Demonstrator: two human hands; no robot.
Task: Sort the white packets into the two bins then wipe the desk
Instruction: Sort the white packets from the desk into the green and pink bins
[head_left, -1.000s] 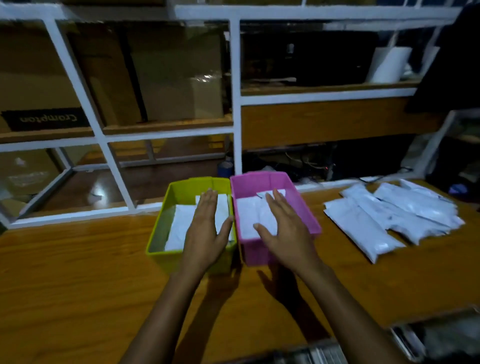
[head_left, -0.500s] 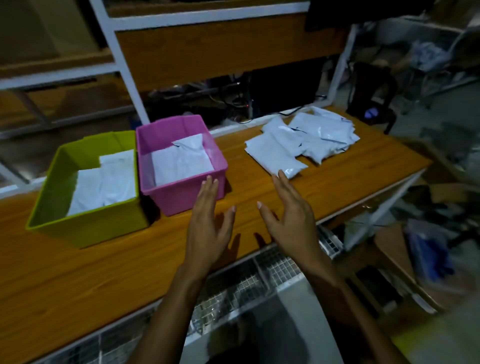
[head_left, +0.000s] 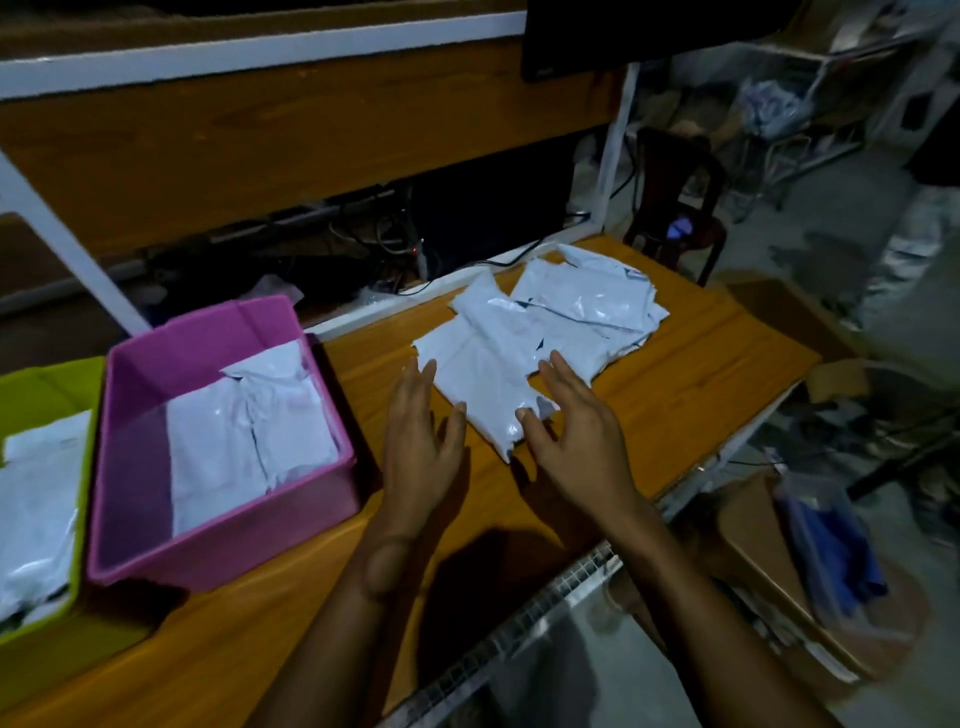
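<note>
Head view — my left hand (head_left: 422, 447) and right hand (head_left: 579, 441), fingers straight, flank the nearest packet (head_left: 483, 384) near the desk (head_left: 691, 384) right edge — its print unreadable.

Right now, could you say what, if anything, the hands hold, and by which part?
Nothing held; left hand and right hand are open by the nearest packet.

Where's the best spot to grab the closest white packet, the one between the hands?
Probably its near end, coming from the person's side. The closest packet lies flat, and that end juts clear of the pile, between the left hand and right hand.
</note>
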